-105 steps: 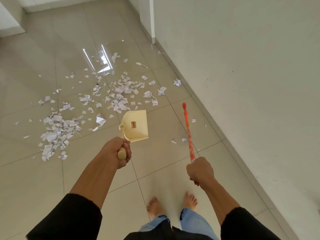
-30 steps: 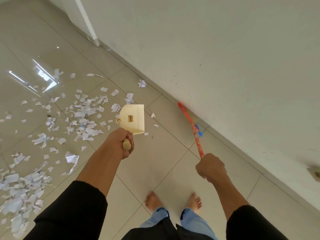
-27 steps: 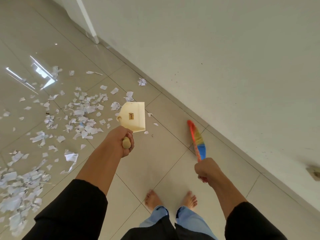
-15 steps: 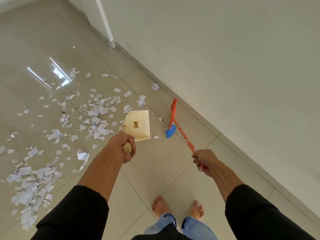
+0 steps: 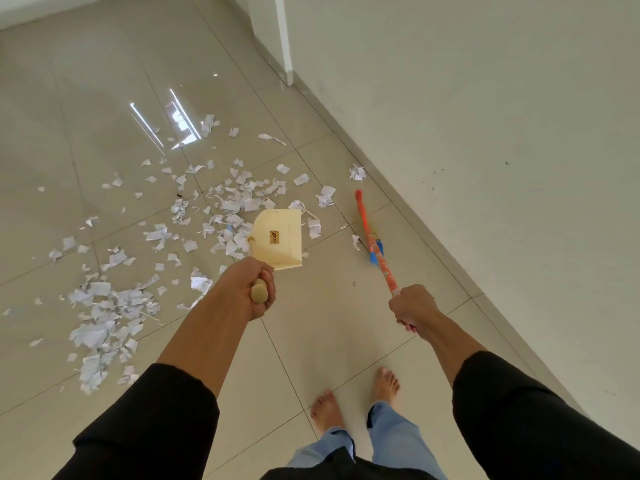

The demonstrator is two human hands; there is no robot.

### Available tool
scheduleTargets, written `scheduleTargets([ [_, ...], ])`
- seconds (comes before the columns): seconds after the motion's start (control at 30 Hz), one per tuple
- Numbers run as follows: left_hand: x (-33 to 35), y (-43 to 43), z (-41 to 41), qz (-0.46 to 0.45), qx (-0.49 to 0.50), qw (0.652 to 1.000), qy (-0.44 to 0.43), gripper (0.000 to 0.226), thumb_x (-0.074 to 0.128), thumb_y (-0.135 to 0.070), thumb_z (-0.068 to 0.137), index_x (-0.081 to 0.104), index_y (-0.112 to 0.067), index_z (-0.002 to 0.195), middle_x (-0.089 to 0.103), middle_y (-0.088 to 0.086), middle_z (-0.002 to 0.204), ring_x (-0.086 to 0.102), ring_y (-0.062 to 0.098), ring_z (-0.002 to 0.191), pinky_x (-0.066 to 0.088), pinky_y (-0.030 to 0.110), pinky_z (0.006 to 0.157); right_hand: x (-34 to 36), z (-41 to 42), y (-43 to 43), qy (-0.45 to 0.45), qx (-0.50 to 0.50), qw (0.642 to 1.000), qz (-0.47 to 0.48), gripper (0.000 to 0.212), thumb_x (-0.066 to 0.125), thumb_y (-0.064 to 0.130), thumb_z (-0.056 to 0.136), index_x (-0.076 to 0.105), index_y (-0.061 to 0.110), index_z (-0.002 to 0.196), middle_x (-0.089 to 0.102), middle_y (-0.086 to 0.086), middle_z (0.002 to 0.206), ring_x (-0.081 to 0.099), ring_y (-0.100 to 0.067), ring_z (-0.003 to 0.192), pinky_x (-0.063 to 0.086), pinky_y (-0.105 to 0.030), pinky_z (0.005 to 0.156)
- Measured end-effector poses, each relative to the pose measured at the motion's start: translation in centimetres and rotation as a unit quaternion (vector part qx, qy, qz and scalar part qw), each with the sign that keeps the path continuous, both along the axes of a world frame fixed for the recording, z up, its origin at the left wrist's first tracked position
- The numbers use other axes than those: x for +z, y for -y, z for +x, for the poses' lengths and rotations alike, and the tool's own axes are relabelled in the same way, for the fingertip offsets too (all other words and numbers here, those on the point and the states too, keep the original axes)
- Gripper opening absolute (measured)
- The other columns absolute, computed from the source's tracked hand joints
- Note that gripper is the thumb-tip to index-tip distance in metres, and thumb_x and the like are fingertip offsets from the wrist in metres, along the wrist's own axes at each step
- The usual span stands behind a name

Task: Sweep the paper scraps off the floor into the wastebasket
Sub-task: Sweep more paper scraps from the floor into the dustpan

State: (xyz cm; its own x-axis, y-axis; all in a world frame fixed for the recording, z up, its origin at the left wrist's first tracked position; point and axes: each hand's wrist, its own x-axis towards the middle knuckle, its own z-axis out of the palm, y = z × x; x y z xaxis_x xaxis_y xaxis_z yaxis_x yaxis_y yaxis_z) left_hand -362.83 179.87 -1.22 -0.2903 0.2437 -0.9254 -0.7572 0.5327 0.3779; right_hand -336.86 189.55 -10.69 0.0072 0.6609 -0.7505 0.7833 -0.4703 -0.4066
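My left hand [image 5: 252, 289] covers most of the dustpan [image 5: 277, 239] handle; its label is too small to read — broom [image 5: 372, 241] bristles are blurred

Glossy beige tiled floor [image 5: 346, 334], grout lines visible, meeting a white wall along its right edge. Torn white paper scraps [image 5: 228, 206] lie scattered across the middle; a denser heap [image 5: 104, 323] sits toward the left edge. One crumpled scrap [image 5: 357, 172] lies near the wall edge. Two bare feet [image 5: 356, 400] stand on the near tiles.
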Motion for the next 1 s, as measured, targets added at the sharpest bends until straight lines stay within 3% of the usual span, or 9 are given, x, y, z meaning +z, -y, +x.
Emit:
scheduleTargets([
  [0.2, 0.2, -0.7, -0.1, -0.017, 0.034, 0.999, -0.01, 0.013, 0.05, 0.001, 0.096, 0.051, -0.012, 0.098, 0.045, -0.004, 0.042, 0.042, 0.002, 0.029, 0.038, 0.014, 0.031, 0.6, 0.1, -1.5, -0.117, -0.038, 0.992, -0.032, 0.02, 0.054, -0.002, 0.086, 0.069, -0.003, 0.099, 0.052, -0.011, 0.065, 0.042, -0.013, 0.041, 0.028, -0.022, 0.039],
  [0.43, 1.2, -2.7, 0.7, -0.008, 0.097, 0.995, -0.004, 0.02, 0.049, 0.002, 0.095, 0.051, -0.011, 0.111, 0.044, -0.004, 0.042, 0.042, 0.002, 0.03, 0.038, 0.014, 0.03, 2.0, -1.9, -5.0, -0.042, 0.039, 0.998, 0.022, 0.017, 0.048, 0.001, 0.088, 0.058, -0.003, 0.1, 0.059, -0.011, 0.068, 0.054, -0.02, 0.05, 0.038, -0.023, 0.041],
  [0.57, 2.2, -4.1, 0.8, 0.008, 0.143, 0.99, -0.001, 0.018, 0.05, 0.003, 0.094, 0.053, -0.01, 0.106, 0.044, -0.003, 0.044, 0.042, 0.002, 0.03, 0.038, 0.014, 0.03, 1.3, -4.2, -7.5, -0.092, -0.008, 0.993, -0.067, 0.018, 0.047, 0.0, 0.093, 0.055, -0.003, 0.109, 0.055, -0.011, 0.07, 0.046, -0.014, 0.046, 0.034, -0.019, 0.037],
  [0.67, 2.9, -5.1, 0.4, 0.017, 0.169, 0.985, 0.0, 0.011, 0.051, 0.003, 0.095, 0.051, -0.008, 0.094, 0.043, -0.003, 0.045, 0.041, 0.002, 0.031, 0.037, 0.014, 0.03, 1.4, -5.3, -9.7, -0.129, -0.015, 0.98, -0.153, 0.011, 0.05, 0.005, 0.094, 0.06, 0.001, 0.089, 0.052, -0.006, 0.06, 0.039, -0.009, 0.042, 0.031, -0.019, 0.038],
  [0.77, 3.5, -6.3, -1.0, 0.03, 0.175, 0.984, -0.003, 0.012, 0.05, 0.002, 0.095, 0.05, -0.009, 0.091, 0.043, -0.004, 0.047, 0.041, 0.001, 0.032, 0.037, 0.013, 0.031, 2.2, -5.4, -11.7, -0.157, -0.02, 0.967, -0.198, 0.007, 0.055, 0.002, 0.091, 0.062, 0.0, 0.091, 0.054, -0.002, 0.056, 0.041, -0.007, 0.041, 0.032, -0.018, 0.037],
  [1.0, 2.8, -12.2, -6.1, 0.054, 0.165, 0.985, -0.025, 0.014, 0.046, 0.001, 0.096, 0.051, -0.012, 0.101, 0.042, -0.006, 0.046, 0.04, 0.001, 0.031, 0.036, 0.013, 0.031, 5.1, -8.0, -18.0, -0.106, 0.12, 0.985, -0.059, 0.02, 0.057, 0.0, 0.086, 0.069, -0.003, 0.101, 0.056, -0.01, 0.067, 0.045, -0.014, 0.045, 0.031, -0.022, 0.041],
])
